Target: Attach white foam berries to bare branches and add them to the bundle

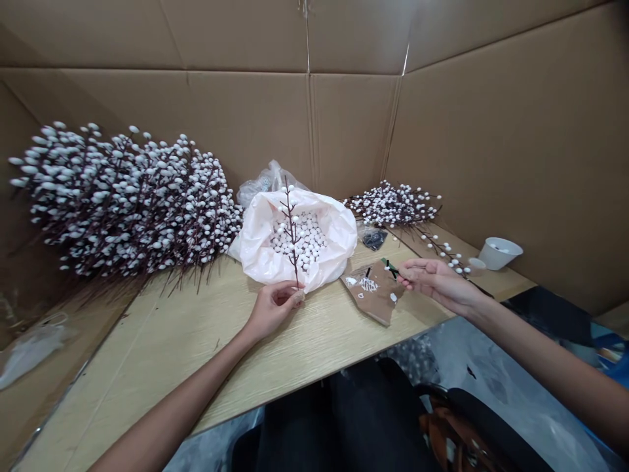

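Observation:
My left hand (pixel 276 307) pinches the lower end of a brown artificial twig (pixel 293 239), held upright in front of the bag. A few white berries sit on its upper part, while several side stubs are bare. An open pale plastic bag (pixel 339 229) behind it holds many loose white berries (pixel 307 239). On the right, my right hand (pixel 437 282) is closed on a thin dark piece (pixel 392 269), partly hidden by the fingers. That piece is over a brown cardboard scrap (pixel 376 308) bearing white smears that look like glue.
A big heap of white-berried stems (pixel 142 196) fills the table's left back. A smaller bunch (pixel 396 203) lies at the right back. A white cup (pixel 500 254) stands near the right edge, and a small dark packet (pixel 374 238) lies beside the bag. Cardboard walls (pixel 246 118) enclose the table.

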`<state>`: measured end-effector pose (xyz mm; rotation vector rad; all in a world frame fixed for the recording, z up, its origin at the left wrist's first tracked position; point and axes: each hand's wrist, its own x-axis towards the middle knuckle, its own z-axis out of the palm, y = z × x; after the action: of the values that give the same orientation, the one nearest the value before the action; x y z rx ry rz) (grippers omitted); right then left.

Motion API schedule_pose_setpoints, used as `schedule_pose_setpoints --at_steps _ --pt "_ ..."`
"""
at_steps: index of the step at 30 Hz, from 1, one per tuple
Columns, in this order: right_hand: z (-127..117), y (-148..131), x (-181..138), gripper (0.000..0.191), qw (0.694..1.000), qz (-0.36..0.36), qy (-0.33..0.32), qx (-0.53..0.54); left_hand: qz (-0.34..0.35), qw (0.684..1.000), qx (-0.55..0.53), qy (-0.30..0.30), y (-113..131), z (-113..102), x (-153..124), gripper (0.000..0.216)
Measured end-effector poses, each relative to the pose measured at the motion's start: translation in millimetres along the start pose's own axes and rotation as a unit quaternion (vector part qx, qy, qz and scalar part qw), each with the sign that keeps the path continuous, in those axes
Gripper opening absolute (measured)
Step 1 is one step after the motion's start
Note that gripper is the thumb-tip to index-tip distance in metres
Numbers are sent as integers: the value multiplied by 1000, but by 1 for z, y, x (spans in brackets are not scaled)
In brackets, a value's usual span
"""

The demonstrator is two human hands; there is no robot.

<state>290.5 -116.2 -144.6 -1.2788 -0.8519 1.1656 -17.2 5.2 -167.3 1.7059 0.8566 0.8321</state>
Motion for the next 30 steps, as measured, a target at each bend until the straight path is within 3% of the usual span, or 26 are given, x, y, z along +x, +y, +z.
schedule_pose_setpoints --at_steps 10,30 --pt "24 -9 -2 38 995 -63 6 -79 6 1000 9 -6 -6 -1 1 30" --pt "23 -8 -1 28 987 -104 11 -123 -9 1000 -5 -4 -3 0 1 29"
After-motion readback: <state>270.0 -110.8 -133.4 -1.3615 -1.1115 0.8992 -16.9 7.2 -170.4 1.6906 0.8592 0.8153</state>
